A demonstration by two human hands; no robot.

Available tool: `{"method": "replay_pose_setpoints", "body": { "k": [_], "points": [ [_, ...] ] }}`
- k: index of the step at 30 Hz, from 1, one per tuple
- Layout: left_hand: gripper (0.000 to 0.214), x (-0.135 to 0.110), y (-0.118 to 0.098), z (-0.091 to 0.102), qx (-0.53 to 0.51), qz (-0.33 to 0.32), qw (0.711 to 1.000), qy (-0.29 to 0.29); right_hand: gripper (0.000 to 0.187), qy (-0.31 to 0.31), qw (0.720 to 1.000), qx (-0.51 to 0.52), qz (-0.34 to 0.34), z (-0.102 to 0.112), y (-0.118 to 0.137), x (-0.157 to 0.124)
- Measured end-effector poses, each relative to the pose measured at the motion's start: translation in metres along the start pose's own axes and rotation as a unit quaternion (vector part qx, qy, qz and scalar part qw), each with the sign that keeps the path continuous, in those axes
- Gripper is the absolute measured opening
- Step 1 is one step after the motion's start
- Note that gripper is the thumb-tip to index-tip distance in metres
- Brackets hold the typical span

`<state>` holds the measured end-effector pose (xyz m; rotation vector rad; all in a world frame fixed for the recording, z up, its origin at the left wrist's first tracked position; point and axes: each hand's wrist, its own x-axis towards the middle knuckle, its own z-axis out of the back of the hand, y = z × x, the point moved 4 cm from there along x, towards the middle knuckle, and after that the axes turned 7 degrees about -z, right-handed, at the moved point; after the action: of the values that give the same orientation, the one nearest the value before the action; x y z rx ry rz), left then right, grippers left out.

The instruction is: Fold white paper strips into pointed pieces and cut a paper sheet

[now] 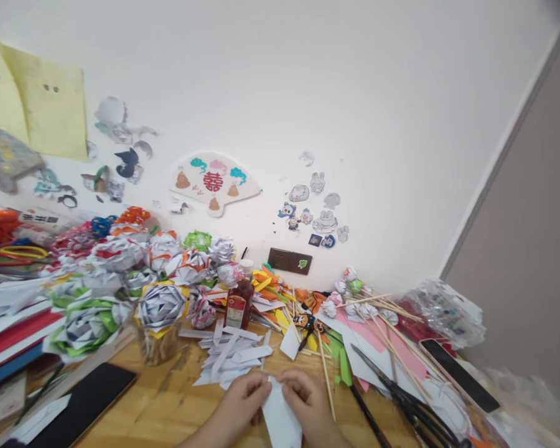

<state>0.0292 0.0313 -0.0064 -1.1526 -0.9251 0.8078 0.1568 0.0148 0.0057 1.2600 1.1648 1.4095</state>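
Observation:
At the bottom centre of the head view, both my hands pinch a white paper strip [279,418] that lies on the wooden table [163,404]. My left hand [242,398] grips its left edge with fingers closed. My right hand [305,398] grips the right edge, fingers closed too. Just beyond my hands lies a loose pile of white paper strips [231,361].
Folded paper flowers [121,280] crowd the back left. A brown bottle [238,303] stands mid-table. Black scissors [401,395], wooden skewers [382,323] and coloured paper lie at right. A black phone [81,404] rests at left. A second dark phone [457,373] sits at right.

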Motion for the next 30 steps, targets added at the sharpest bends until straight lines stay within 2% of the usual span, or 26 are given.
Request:
{"method": "replay_pose_setpoints", "body": {
  "k": [7, 12, 18, 26, 30],
  "points": [
    [0.045, 0.002, -0.003, 0.003, 0.008, -0.017, 1.000, -0.021, 0.018, 0.017, 0.999, -0.040, 0.012, -0.001, -0.003, -0.003],
    [0.040, 0.002, -0.007, 0.004, 0.030, -0.029, 0.999, -0.016, 0.017, 0.025, 0.998, -0.061, 0.017, -0.001, 0.001, -0.004],
    [0.033, -0.001, -0.010, 0.002, 0.056, -0.032, 0.998, -0.015, 0.030, 0.087, 0.996, 0.023, -0.023, -0.008, -0.001, -0.005],
    [0.030, -0.002, -0.014, 0.000, 0.086, -0.043, 0.995, -0.015, 0.039, 0.090, 0.994, 0.008, -0.062, -0.014, 0.003, -0.006],
    [0.030, -0.002, -0.011, 0.000, 0.079, -0.051, 0.995, -0.011, 0.040, 0.076, 0.995, -0.007, -0.059, -0.012, 0.002, -0.005]
  ]
}}
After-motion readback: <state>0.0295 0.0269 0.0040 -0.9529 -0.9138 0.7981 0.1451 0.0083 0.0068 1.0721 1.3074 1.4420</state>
